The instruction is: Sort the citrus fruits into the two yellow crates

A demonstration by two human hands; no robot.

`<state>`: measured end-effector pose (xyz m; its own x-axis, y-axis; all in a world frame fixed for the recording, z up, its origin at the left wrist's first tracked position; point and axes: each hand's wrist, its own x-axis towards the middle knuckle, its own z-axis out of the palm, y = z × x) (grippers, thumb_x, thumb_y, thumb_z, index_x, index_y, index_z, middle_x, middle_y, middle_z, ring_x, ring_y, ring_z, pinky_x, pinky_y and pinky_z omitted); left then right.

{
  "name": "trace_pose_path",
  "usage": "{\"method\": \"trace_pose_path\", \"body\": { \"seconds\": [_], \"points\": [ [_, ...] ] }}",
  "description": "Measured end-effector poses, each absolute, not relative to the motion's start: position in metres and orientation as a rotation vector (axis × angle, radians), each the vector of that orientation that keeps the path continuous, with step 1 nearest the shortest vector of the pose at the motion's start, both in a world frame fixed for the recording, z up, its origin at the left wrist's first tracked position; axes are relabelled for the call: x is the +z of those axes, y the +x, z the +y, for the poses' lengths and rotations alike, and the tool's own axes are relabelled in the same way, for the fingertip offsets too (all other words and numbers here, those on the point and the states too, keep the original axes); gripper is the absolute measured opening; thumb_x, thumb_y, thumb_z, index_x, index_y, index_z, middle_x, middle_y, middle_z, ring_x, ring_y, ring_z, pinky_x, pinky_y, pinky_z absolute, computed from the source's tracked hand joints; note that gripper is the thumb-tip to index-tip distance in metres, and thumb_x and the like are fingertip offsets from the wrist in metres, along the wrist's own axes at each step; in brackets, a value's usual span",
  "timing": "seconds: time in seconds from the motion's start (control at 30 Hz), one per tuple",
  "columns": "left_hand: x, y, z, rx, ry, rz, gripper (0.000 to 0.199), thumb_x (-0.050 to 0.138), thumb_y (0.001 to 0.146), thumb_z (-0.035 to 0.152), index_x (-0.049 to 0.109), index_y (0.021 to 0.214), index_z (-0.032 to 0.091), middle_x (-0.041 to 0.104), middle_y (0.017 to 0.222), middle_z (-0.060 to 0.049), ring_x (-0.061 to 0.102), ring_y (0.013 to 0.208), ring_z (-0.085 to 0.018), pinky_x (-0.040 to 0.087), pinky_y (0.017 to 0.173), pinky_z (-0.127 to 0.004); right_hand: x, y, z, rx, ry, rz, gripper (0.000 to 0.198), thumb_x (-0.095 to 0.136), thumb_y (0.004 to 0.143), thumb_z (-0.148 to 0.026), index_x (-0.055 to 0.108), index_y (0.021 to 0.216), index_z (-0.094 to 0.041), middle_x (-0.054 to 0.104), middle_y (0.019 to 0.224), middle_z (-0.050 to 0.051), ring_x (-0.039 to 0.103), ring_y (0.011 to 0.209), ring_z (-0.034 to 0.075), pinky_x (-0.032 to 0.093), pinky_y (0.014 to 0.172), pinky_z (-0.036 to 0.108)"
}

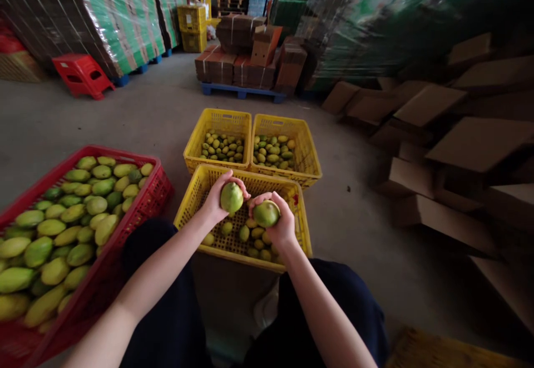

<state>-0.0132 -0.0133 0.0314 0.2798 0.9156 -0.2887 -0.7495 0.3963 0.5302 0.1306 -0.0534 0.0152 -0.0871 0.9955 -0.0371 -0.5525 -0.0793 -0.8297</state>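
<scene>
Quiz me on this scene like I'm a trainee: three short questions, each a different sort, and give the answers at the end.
1. Multiple choice. What is in the right hand?
a) a cardboard flap
b) a green fruit
c) a red stool
2. Count. How many yellow crates show loose fruit inside?
3. True or false. In this view, the red crate is to the right of those yellow crates.

Key: 1. b; 2. three; 3. false, it is to their left.
</scene>
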Motion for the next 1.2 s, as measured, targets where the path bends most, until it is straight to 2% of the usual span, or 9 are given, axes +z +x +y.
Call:
{"method": "trace_pose_path", "body": {
  "seconds": [0.17,0.27,0.43,0.53,0.63,0.77,0.97,1.1,1.2],
  "points": [
    [0.022,-0.011,-0.004,1.261,0.069,0.624,0.02,0.061,0.088,0.034,0.069,0.081,0.017,0.069,0.076,0.0,0.065,0.066,-0.011,0.056,0.067,-0.026,0.017,0.129,-0.046,1.561,-0.635,-0.541,0.017,0.068,0.074,-0.034,0.06,0.084,-0.023,0.064,0.079,-0.003,0.065,0.062,0.017,0.043,0.039,0.023],
    [0.018,-0.011,-0.003,1.222,0.012,0.598,0.018,0.066,0.085,0.033,0.067,0.085,0.016,0.066,0.072,-0.001,0.064,0.067,-0.012,0.057,0.068,-0.027,0.014,0.131,-0.042,1.587,-0.718,-0.338,0.018,0.068,0.076,-0.036,0.057,0.079,-0.022,0.064,0.071,-0.003,0.064,0.058,0.016,0.043,0.039,0.022],
    [0.019,-0.011,-0.004,1.163,-0.008,0.489,0.023,0.057,0.091,0.036,0.066,0.09,0.015,0.069,0.083,-0.005,0.067,0.073,-0.015,0.059,0.065,-0.028,0.006,0.139,-0.036,1.618,-0.828,0.02,0.033,0.056,0.084,-0.049,0.058,0.07,-0.02,0.064,0.057,0.001,0.065,0.057,0.017,0.055,0.054,0.027],
    [0.021,-0.012,-0.005,1.137,-0.046,0.452,0.023,0.052,0.094,0.034,0.066,0.098,0.016,0.07,0.086,-0.006,0.068,0.073,-0.015,0.059,0.063,-0.026,-0.002,0.14,-0.031,1.628,-0.847,0.033,0.039,0.052,0.085,-0.055,0.059,0.068,-0.02,0.066,0.057,0.003,0.063,0.052,0.016,0.053,0.05,0.026],
    [0.024,-0.013,-0.007,1.167,-0.021,0.486,0.021,0.053,0.092,0.031,0.066,0.099,0.016,0.071,0.087,-0.006,0.069,0.08,-0.017,0.06,0.066,-0.028,-0.006,0.14,-0.028,1.609,-0.93,0.029,0.035,0.046,0.09,-0.047,0.06,0.071,-0.02,0.07,0.062,0.004,0.062,0.051,0.016,0.053,0.048,0.027],
    [0.027,-0.013,-0.01,1.155,0.032,0.567,0.018,0.058,0.088,0.029,0.067,0.093,0.015,0.068,0.078,-0.006,0.067,0.071,-0.015,0.057,0.062,-0.025,-0.008,0.14,-0.031,1.613,-1.027,0.092,0.029,0.043,0.091,-0.036,0.061,0.077,-0.018,0.07,0.062,0.005,0.065,0.054,0.017,0.056,0.051,0.029],
    [0.013,-0.012,-0.009,1.114,0.014,0.549,0.013,0.061,0.085,0.027,0.066,0.087,0.015,0.069,0.076,-0.002,0.067,0.071,-0.015,0.054,0.091,-0.044,-0.011,0.14,-0.034,1.736,-0.949,-0.027,0.022,0.054,0.083,-0.034,0.065,0.084,-0.016,0.069,0.064,0.005,0.064,0.056,0.018,0.056,0.055,0.031],
    [0.0,-0.006,-0.011,1.15,-0.064,0.606,0.009,0.062,0.081,0.026,0.065,0.083,0.017,0.072,0.086,-0.002,0.069,0.088,-0.018,0.052,0.091,-0.043,-0.014,0.135,-0.032,1.477,-0.975,-0.266,0.021,0.061,0.078,-0.035,0.067,0.089,-0.019,0.072,0.086,0.004,0.067,0.086,0.02,0.057,0.074,0.032],
    [-0.005,0.004,-0.016,1.11,-0.014,0.588,0.011,0.059,0.08,0.026,0.066,0.083,0.018,0.073,0.099,-0.005,0.069,0.09,-0.02,0.055,0.082,-0.038,-0.013,0.126,-0.035,1.178,-1.093,-0.595,0.028,0.067,0.076,-0.036,0.067,0.103,-0.026,0.066,0.12,0.001,0.053,0.122,0.021,0.045,0.102,0.035]
  ]
}}
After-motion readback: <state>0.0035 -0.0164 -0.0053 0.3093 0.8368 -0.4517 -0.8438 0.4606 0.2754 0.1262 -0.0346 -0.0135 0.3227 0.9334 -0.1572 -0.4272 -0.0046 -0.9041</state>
